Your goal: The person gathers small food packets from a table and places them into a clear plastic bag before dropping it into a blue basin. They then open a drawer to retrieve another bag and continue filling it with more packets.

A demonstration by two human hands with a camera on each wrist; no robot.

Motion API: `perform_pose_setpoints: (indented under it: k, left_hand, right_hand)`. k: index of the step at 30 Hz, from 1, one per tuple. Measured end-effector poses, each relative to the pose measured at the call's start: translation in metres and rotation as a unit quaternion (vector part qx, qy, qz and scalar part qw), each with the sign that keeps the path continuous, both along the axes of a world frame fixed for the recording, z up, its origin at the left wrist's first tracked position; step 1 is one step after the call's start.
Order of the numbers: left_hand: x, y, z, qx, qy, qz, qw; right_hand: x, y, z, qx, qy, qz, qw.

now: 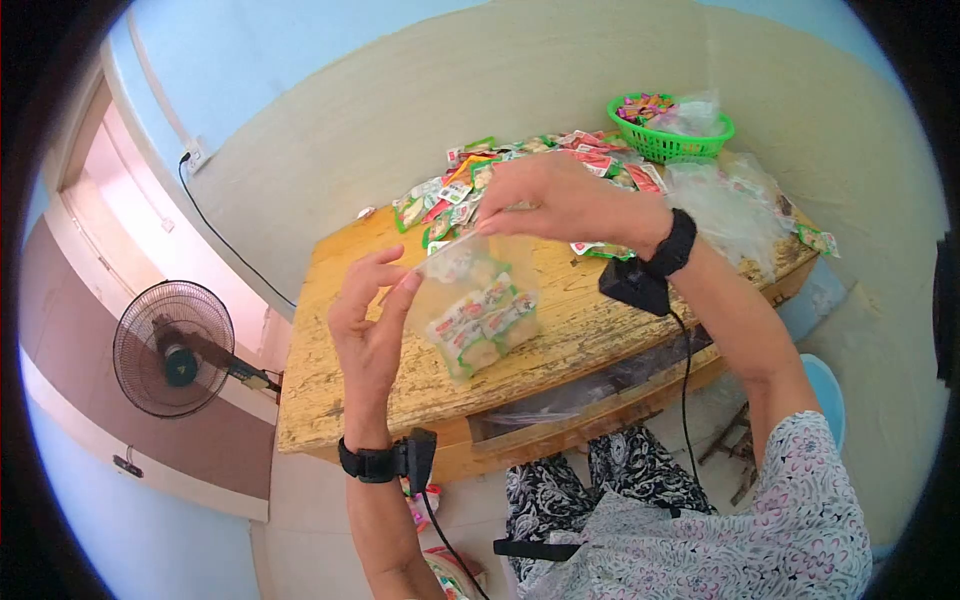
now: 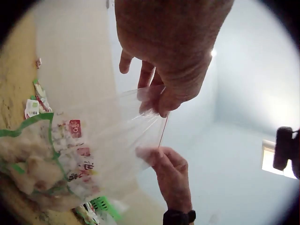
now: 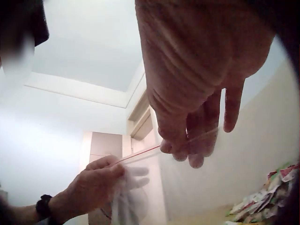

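A clear zip bag (image 1: 518, 258) hangs over the near part of the wooden table, its top edge stretched between both hands. Several green-and-white snack packets (image 1: 485, 322) lie inside its lower part. My left hand (image 1: 368, 318) pinches one top corner between thumb and fingers. At the opposite corner my right hand (image 1: 570, 198) pinches the edge, raised higher than the left. A thin red line runs along the bag's mouth (image 2: 164, 131) in the left wrist view. The right wrist view shows that line taut between the left hand (image 3: 89, 187) and right hand (image 3: 201, 79).
Loose snack packets (image 1: 455, 190) are heaped along the back of the worn table (image 1: 340, 375). Behind them stands a green basket (image 1: 665, 145) of small wrapped pieces. Clear plastic bags (image 1: 725, 210) lie at the right. A drawer (image 1: 570, 400) is partly open; a fan (image 1: 175, 350) stands left.
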State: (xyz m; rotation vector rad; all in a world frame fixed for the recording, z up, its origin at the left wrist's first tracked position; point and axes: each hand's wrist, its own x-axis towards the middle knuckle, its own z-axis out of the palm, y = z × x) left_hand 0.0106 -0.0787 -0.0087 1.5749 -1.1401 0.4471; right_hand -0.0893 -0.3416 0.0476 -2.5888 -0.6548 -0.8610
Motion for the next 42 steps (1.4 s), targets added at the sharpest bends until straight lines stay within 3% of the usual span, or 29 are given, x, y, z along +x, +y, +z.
perform_pose_setpoints:
  k: [3, 9, 12, 15, 18, 21, 30, 42]
  left_hand:
    - [0.001, 0.005, -0.002, 0.006, 0.013, 0.007, 1.000]
    - [-0.003, -0.006, -0.003, 0.000, 0.030, -0.015, 0.999]
    - [-0.005, -0.004, 0.002, 0.005, 0.010, -0.013, 1.000]
    - [-0.006, -0.004, 0.004, 0.010, 0.012, -0.006, 1.000]
    - [-0.010, -0.005, 0.004, 0.000, 0.031, -0.015, 0.999]
    - [-0.008, -0.003, 0.004, 0.007, 0.014, -0.006, 1.000]
    - [-0.008, -0.004, -0.001, 0.004, -0.009, -0.008, 1.000]
    - [-0.002, 0.008, -0.003, 0.019, 0.002, -0.005, 1.000]
  right_hand:
    - [-0.009, -0.031, -0.005, 0.059, 0.039, 0.019, 0.997]
    - [-0.017, -0.037, -0.012, 0.050, 0.048, -0.030, 0.997]
    - [-0.009, -0.024, -0.016, 0.081, -0.038, 0.005, 0.996]
    - [0.010, 0.008, -0.010, 0.027, -0.119, 0.065, 0.990]
    - [0.018, 0.040, -0.008, -0.048, -0.123, 0.080, 0.988]
    - [0.014, 0.049, 0.001, -0.108, -0.047, 0.014, 0.993]
    - [-0.018, -0.024, -0.015, 0.108, 0.044, 0.013, 0.993]
    - [-0.021, -0.022, -0.020, 0.169, 0.021, 0.028, 0.985]
